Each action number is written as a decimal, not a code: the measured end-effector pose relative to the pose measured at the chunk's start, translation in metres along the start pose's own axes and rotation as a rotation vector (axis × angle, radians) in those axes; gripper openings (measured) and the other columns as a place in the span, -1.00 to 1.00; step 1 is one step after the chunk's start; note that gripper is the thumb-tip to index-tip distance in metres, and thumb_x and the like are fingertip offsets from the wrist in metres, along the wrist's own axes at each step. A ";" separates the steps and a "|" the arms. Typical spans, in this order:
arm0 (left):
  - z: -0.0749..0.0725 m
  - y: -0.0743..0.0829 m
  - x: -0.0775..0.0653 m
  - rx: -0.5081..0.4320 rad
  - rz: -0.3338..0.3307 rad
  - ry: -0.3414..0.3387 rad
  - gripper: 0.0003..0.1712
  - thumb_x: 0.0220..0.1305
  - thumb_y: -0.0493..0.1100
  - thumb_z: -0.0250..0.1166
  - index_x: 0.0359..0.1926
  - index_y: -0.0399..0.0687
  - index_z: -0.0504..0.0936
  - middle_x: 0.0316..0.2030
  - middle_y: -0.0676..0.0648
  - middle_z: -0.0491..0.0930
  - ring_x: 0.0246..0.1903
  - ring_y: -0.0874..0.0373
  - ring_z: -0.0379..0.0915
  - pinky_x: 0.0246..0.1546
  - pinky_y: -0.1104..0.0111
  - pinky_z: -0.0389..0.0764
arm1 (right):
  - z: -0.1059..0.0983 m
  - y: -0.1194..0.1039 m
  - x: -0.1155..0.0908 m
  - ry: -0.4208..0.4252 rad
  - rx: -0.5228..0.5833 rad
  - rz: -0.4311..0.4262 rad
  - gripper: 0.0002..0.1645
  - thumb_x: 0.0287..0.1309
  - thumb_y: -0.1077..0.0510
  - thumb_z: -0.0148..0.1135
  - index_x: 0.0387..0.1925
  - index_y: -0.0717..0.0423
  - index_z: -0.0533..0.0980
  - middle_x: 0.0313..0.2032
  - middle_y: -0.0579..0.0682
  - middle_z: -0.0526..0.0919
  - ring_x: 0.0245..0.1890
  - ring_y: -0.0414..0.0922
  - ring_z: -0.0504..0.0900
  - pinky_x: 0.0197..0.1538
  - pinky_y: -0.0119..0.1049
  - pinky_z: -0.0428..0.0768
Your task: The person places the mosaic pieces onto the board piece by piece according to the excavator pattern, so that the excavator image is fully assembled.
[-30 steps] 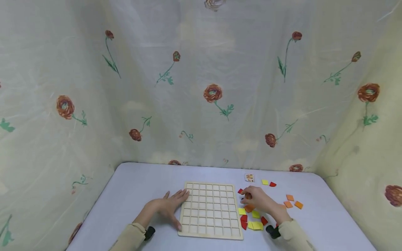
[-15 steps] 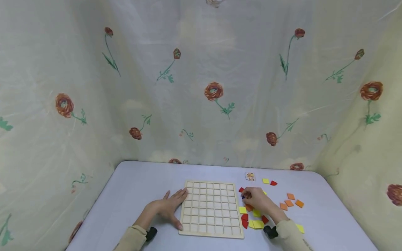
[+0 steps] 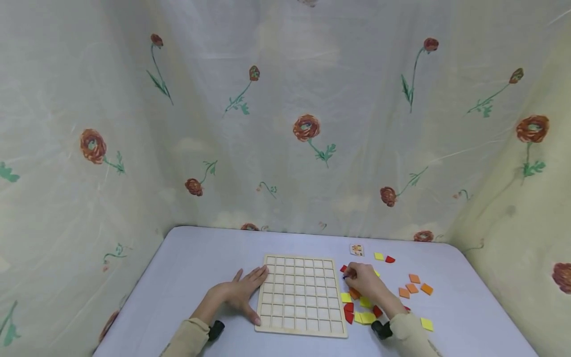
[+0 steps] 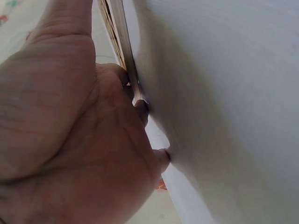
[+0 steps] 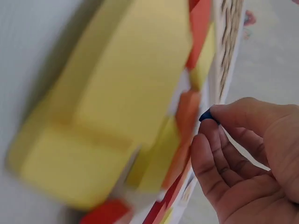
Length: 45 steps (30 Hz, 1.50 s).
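Note:
A pale wooden grid board (image 3: 300, 297) lies on the white table, its square cells bare. My left hand (image 3: 243, 296) rests at the board's left edge, fingers spread and thumb at the lower left corner. In the left wrist view, fingertips touch the board's side (image 4: 122, 37). Just beyond the right edge, my right hand (image 3: 365, 282) pinches a small dark blue tile (image 5: 208, 115) between thumb and fingertip. Beneath and around that hand lie orange (image 3: 354, 293), yellow (image 3: 365, 302) and red (image 3: 349, 307) tiles, some covered by the hand.
A small printed card (image 3: 357, 250) lies beyond the right hand, with a yellow tile (image 3: 378, 256) and a red tile (image 3: 390, 259) beside it. Several orange tiles (image 3: 412, 288) are scattered farther right. A flowered curtain (image 3: 285, 198) hangs behind the table.
My right forearm has shifted slightly left, uncovering a yellow tile and an orange tile to its right. The right fingers have drawn together on the blue tile. My left hand stays put.

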<state>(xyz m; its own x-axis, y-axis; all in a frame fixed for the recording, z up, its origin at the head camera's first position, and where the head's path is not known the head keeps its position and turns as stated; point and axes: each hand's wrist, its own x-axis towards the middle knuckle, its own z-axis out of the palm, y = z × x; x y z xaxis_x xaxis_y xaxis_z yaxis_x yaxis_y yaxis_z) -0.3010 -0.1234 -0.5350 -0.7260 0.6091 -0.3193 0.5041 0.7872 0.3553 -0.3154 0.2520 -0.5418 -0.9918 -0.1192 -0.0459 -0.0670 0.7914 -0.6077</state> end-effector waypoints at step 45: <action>0.000 0.001 0.000 -0.005 -0.004 -0.016 0.49 -0.17 0.37 0.47 0.53 -0.14 -0.24 0.55 -0.11 -0.33 0.53 -0.04 -0.43 0.43 -0.18 -0.33 | 0.007 -0.019 0.000 -0.062 0.036 -0.118 -0.82 0.15 0.28 0.27 -0.21 0.00 0.63 -0.31 -0.12 0.57 -0.30 -0.17 0.46 -0.30 -0.40 0.50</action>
<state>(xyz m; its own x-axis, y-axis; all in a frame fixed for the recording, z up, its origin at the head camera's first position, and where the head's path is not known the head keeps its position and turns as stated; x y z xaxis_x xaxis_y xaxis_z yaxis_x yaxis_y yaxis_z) -0.3004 -0.1229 -0.5345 -0.7203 0.6073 -0.3351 0.4989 0.7893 0.3580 -0.3136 0.2331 -0.5359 -0.9685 -0.2482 -0.0208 -0.1780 0.7479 -0.6395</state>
